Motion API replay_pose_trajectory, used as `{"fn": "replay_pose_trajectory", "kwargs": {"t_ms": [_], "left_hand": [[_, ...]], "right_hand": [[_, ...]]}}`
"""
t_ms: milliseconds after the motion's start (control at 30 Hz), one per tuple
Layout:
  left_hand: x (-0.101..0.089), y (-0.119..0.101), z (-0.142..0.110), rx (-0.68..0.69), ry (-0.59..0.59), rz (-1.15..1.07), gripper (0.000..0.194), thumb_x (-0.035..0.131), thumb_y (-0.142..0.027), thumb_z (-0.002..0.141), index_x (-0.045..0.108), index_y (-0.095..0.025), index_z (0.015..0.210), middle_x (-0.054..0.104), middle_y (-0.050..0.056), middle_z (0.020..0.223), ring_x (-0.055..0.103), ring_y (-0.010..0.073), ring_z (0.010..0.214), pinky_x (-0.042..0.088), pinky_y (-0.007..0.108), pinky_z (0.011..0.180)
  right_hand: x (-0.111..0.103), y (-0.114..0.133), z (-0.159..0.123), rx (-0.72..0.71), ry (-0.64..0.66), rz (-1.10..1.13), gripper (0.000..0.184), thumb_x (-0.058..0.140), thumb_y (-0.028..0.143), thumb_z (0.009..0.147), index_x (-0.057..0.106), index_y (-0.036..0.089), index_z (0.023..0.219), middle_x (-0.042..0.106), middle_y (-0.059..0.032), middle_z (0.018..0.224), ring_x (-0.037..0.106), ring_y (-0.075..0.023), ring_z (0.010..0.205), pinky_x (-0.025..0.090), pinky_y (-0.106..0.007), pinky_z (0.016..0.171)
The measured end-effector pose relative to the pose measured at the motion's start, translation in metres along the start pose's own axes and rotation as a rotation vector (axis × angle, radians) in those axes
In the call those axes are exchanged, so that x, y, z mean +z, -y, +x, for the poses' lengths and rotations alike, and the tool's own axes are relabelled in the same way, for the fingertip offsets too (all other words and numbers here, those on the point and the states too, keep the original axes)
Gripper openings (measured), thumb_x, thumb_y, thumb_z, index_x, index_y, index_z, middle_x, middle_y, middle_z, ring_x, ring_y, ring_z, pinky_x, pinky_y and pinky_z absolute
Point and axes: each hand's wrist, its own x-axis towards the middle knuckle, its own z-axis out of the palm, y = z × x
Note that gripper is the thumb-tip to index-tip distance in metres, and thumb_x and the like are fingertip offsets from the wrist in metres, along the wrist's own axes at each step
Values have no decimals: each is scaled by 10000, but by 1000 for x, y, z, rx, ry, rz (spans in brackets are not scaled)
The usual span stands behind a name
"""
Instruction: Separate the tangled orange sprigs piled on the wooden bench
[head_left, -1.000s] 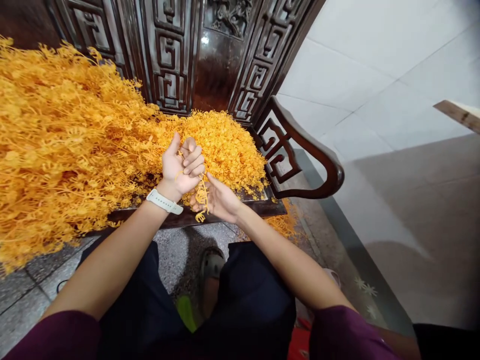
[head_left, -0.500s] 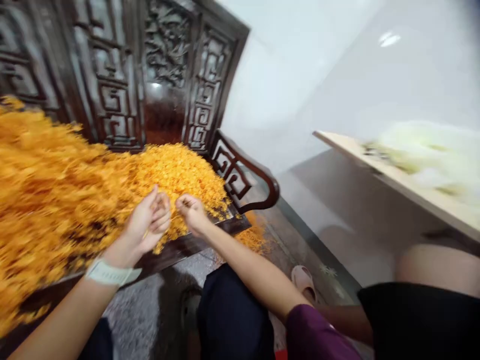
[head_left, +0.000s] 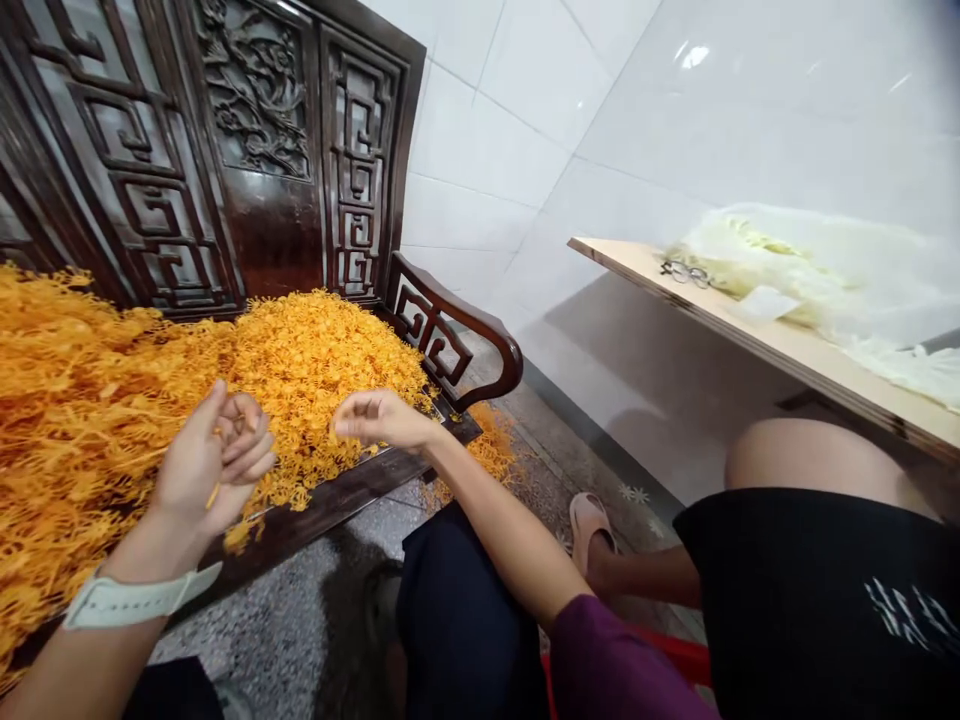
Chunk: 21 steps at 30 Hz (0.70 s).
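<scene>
A large heap of branched orange sprigs [head_left: 322, 370] covers the seat of a dark carved wooden bench [head_left: 255, 130] and spills over its front edge. My left hand [head_left: 214, 460] is curled over the heap's near edge, a thin orange stem [head_left: 213, 495] showing between its fingers. A pale watch band [head_left: 142, 597] circles that wrist. A short way to the right, my right hand [head_left: 379, 420] hovers just above the sprigs, fingers drawn together. Nothing is visible in it.
A wooden board [head_left: 757, 320] at right holds glasses [head_left: 686, 272] and pale plastic-wrapped material [head_left: 795, 270]. A nearby person's leg [head_left: 645, 577], with a pink slipper [head_left: 589, 530], and black clothing [head_left: 817, 600] lie right. Orange bits [head_left: 487, 450] litter the floor by the bench arm [head_left: 457, 330].
The view has swung right, bringing the board and nearby person in. My hands have moved apart, and the sprigs once pinched between them no longer hang there.
</scene>
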Motion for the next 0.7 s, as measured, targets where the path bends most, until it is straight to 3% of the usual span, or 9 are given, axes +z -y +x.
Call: {"fn": "replay_pose_trajectory", "kwargs": {"t_ms": [133,200,233,267,333,400,433,567,700], "left_hand": [[-15,-21,6,44,-38,-40,601,265,-348,1082,608,-188,615,195,-26,466,162,73,321,152,224,335],[-17,-25,7,56,-37,-40,592,270,-368,1081,602,-194,623,208,-22,459,177,79,323,179,212,326],[-17,-26,7,62,-35,-36,595,268,-383,1082,599,-194,624,213,-20,454,181,80,321,187,208,321],[-17,-25,8,62,-27,-27,602,260,-392,1084,600,-194,629,221,-17,452,187,81,321,199,206,318],[-16,-23,10,52,-7,-9,623,227,-402,1086,597,-195,629,227,-13,452,194,81,316,211,206,310],[-16,-20,14,31,13,5,635,209,-400,1089,597,-192,631,231,-14,460,198,76,316,223,202,308],[-16,-18,15,25,19,8,640,206,-402,1089,598,-188,631,227,-16,465,199,72,318,226,199,308],[-15,-11,17,16,53,10,662,199,-415,1091,613,-179,631,196,-24,483,199,68,329,220,197,315],[-12,-8,18,-13,42,-21,642,221,-421,1091,604,-180,636,204,-25,495,170,72,344,188,211,323]], "right_hand": [[17,31,-17,170,944,-114,404,859,495,819,780,131,974,773,-105,964,753,-188,890,577,-277,812],[18,39,-18,138,1197,-104,403,884,494,792,806,131,949,775,-131,952,768,-205,878,581,-270,777],[17,39,-16,70,1127,-55,403,909,504,753,804,140,890,767,-122,895,759,-200,817,580,-271,730],[14,38,-12,-13,930,20,416,921,530,723,787,154,841,750,-103,839,734,-186,747,574,-275,681],[8,29,-2,-150,361,191,470,842,637,767,736,185,839,723,-72,815,666,-159,686,563,-285,631],[4,15,9,-129,-92,358,463,693,655,888,707,197,955,728,-77,925,635,-150,741,564,-289,653],[4,7,13,-56,-193,418,412,660,593,929,704,194,1023,731,-82,984,627,-145,770,557,-281,664],[14,-17,19,232,-277,405,203,783,270,852,748,170,1025,707,-31,890,537,-91,650,446,-213,578],[22,-22,18,205,-195,257,147,775,265,876,753,178,992,681,-6,816,519,-81,605,404,-216,557]]}}
